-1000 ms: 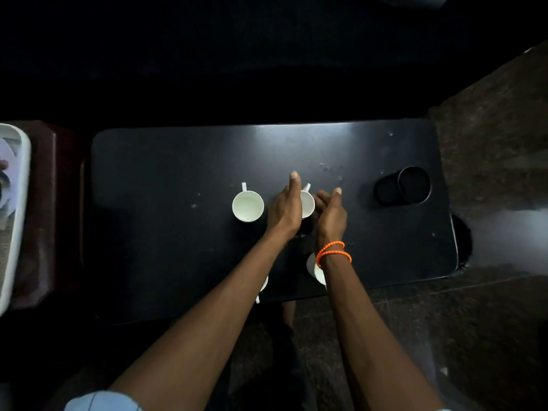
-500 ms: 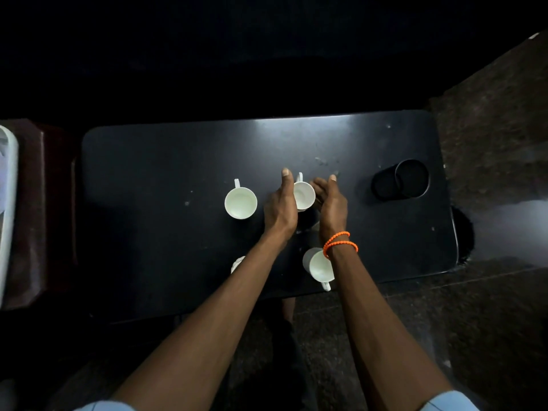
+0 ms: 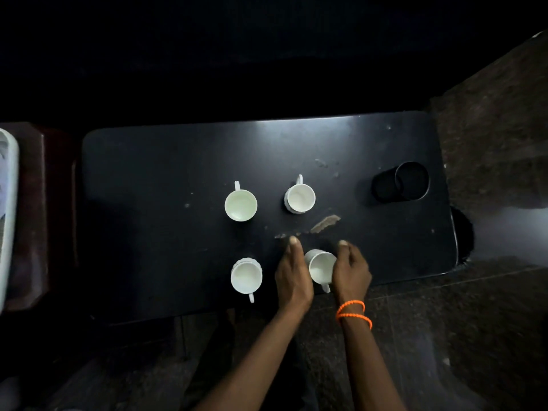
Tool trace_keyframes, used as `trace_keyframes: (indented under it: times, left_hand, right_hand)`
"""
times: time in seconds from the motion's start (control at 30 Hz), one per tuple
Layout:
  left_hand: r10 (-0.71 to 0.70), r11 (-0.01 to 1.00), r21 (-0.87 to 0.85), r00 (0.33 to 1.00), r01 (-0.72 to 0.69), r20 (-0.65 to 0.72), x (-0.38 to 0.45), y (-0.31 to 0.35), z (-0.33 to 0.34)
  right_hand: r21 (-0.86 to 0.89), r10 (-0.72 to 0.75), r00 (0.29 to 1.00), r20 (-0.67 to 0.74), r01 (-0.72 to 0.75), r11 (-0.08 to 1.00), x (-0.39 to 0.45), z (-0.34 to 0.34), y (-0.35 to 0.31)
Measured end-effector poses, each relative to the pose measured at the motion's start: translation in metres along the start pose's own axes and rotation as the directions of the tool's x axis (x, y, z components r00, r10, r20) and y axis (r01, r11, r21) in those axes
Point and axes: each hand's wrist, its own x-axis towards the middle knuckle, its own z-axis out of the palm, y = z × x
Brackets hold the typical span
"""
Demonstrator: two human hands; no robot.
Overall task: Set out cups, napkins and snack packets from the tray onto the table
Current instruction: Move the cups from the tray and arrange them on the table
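Note:
Several white cups stand upright on the black table (image 3: 148,179). The far left cup (image 3: 240,204) and far right cup (image 3: 300,199) have handles pointing away from me. The near left cup (image 3: 246,276) has its handle toward me. The near right cup (image 3: 321,267) sits between my hands near the table's front edge. My left hand (image 3: 293,274) rests against its left side, thumb stretched forward. My right hand (image 3: 351,268), with orange bracelets on the wrist, cups its right side.
A black round holder (image 3: 401,182) lies at the table's far right. The white tray (image 3: 7,203) rests on a dark red stand at the left edge of view. A scuffed patch (image 3: 324,223) marks the tabletop. Dark stone floor lies in front and to the right.
Both hands have left the far right cup and drawn back toward me to the near right cup. The far right cup now stands free.

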Motion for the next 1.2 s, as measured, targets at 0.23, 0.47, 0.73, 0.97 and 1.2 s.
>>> trace_keyframes:
  times: [0.23, 0.47, 0.73, 0.97, 1.2]
  left_hand:
    - [-0.115, 0.992, 0.067, 0.991, 0.110, 0.071, -0.019, -0.014, 0.011]
    - [-0.077, 0.992, 0.100, 0.996, 0.073, 0.042, -0.015, 0.000, -0.001]
    - [-0.040, 0.998, 0.048, 0.998, 0.037, 0.058, -0.016, -0.004, -0.008]
    - [0.038, 0.991, -0.131, 0.997, -0.028, 0.073, -0.011, 0.012, -0.035]
    - [0.184, 0.953, -0.222, 0.977, -0.205, -0.112, 0.002, 0.048, -0.118]
  right_hand:
    - [0.124, 0.182, 0.983, 0.028, -0.184, 0.975, -0.020, -0.002, 0.018]
    - [0.094, 0.117, 0.993, 0.027, -0.119, 0.988, -0.026, 0.009, 0.027]
    - [0.034, -0.004, 0.999, -0.038, 0.005, 0.999, -0.029, 0.012, 0.027]
    - [-0.079, -0.369, 0.928, -0.060, 0.364, 0.928, -0.034, 0.018, -0.009]
    - [-0.087, -0.713, 0.686, 0.149, 0.727, 0.681, -0.076, 0.091, -0.076]
